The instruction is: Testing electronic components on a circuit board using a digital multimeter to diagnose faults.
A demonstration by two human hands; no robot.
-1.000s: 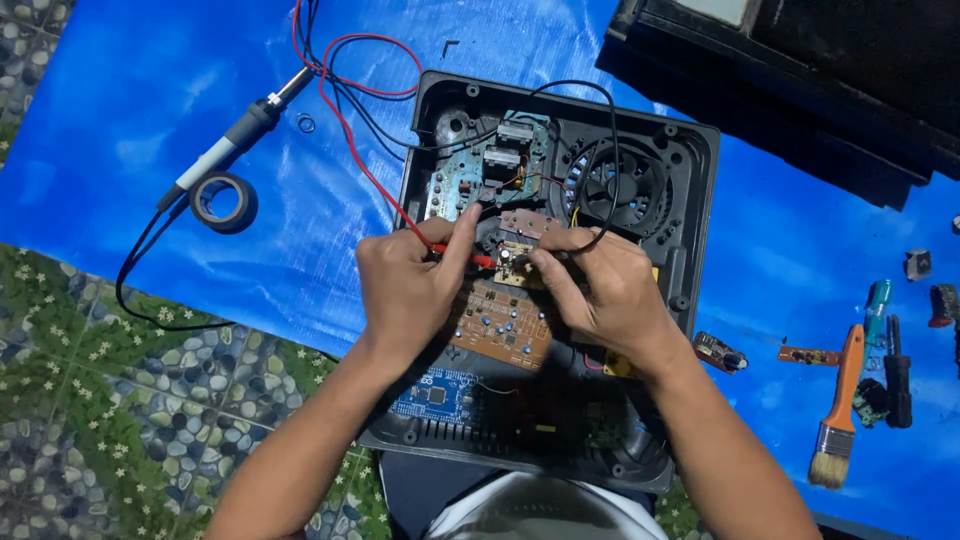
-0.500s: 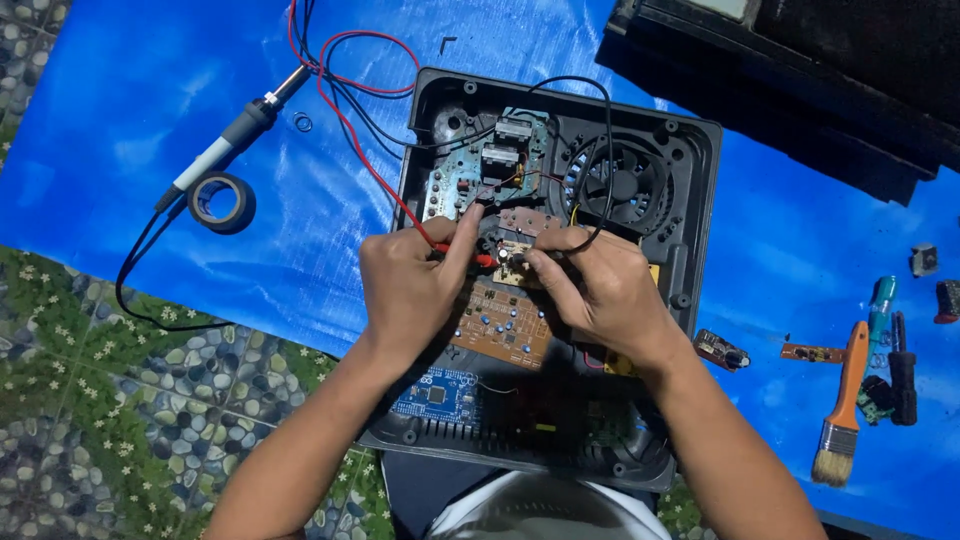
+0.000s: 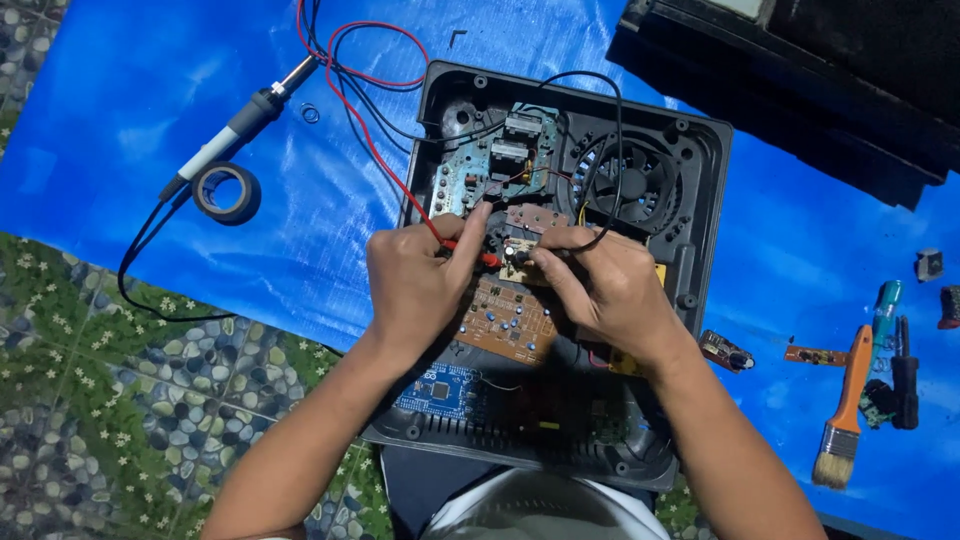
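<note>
Centrally, inside the open black case, a red probe was pinched by the left hand and a black probe by the right hand, both just above the brown board.

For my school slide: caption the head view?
Two hands press red and black probes onto boards inside an opened black casing.

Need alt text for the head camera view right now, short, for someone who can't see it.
Two bare hands press test probes onto a small board inside an opened black appliance casing: left hand holds the red probe, right hand the black one. A soldering iron, tape roll and paintbrush lie on the blue tarp.
</note>
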